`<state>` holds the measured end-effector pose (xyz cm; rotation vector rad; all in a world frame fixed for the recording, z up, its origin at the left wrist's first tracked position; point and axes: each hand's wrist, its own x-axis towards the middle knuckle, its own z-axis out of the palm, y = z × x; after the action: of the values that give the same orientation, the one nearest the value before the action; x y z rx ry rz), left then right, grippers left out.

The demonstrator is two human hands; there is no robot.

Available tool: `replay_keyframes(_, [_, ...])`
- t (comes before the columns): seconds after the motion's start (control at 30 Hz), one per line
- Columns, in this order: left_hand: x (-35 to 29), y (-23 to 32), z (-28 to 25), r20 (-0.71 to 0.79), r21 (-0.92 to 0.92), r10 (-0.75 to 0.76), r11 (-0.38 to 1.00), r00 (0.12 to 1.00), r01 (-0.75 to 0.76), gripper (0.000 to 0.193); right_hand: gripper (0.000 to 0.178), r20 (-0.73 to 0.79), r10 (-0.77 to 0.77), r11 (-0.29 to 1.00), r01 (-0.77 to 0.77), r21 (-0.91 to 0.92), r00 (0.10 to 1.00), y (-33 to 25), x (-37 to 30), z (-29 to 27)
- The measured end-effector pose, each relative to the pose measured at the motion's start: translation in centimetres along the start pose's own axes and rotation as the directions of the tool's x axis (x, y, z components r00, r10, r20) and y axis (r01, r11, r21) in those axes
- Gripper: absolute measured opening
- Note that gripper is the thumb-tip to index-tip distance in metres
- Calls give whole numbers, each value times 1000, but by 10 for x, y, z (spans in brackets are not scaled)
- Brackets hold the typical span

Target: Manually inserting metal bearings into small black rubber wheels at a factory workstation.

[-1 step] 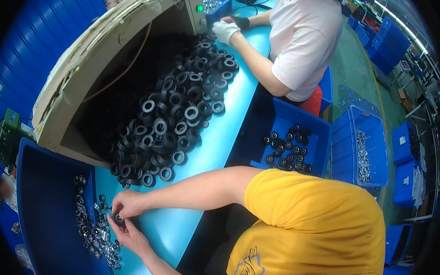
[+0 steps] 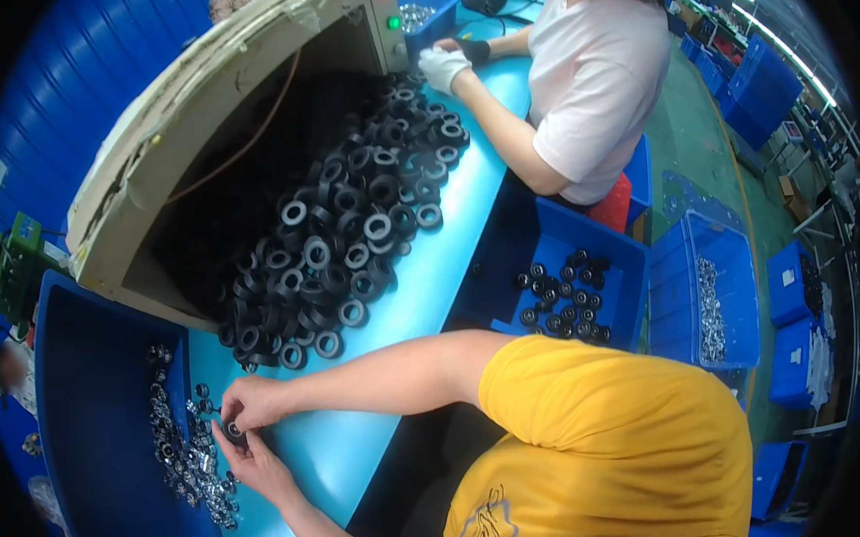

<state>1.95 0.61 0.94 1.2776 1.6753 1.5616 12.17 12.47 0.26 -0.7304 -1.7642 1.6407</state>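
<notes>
Over the blue table's left end, both of my hands meet at a black ring with a metal centre (image 2: 233,429). My left hand (image 2: 255,464) holds it from below between thumb and fingers. From above, my right hand (image 2: 254,400) is closed on the same piece, fingertips at its middle, partly hiding it. Small shiny metal parts (image 2: 202,470) lie just left of my hands, some on the table and some in a tilted blue bin (image 2: 97,403). A large heap of black rings (image 2: 331,244) spreads out beyond my right forearm.
A beige arched housing (image 2: 138,177) stands behind the ring heap. Under the table edge, a blue crate (image 2: 614,249) contains black wheels with metal centres. Another blue crate (image 2: 686,323) holds metal parts. A co-worker in a pale shirt (image 2: 600,75) sits at the far side, one hand gloved white.
</notes>
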Motion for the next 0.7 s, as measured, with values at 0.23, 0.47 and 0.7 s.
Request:
replay_keyframes(0.23, [-1, -3, 3, 23, -31, 13, 999, 1000, -12, 60, 28, -36, -16, 1000, 16, -13, 999, 4, 1, 0])
replay_keyframes(0.47, [-3, -3, 1, 17, 0, 9, 1000, 1000, -9, 61, 29, -38, -11, 1000, 10, -7, 999, -1, -6, 3])
replay_keyframes(0.7, [1, -8, 0, 1, -61, 16, 998, 1000, -16, 62, 32, 39, 60, 986, -65, 154, 997, -8, -9, -7])
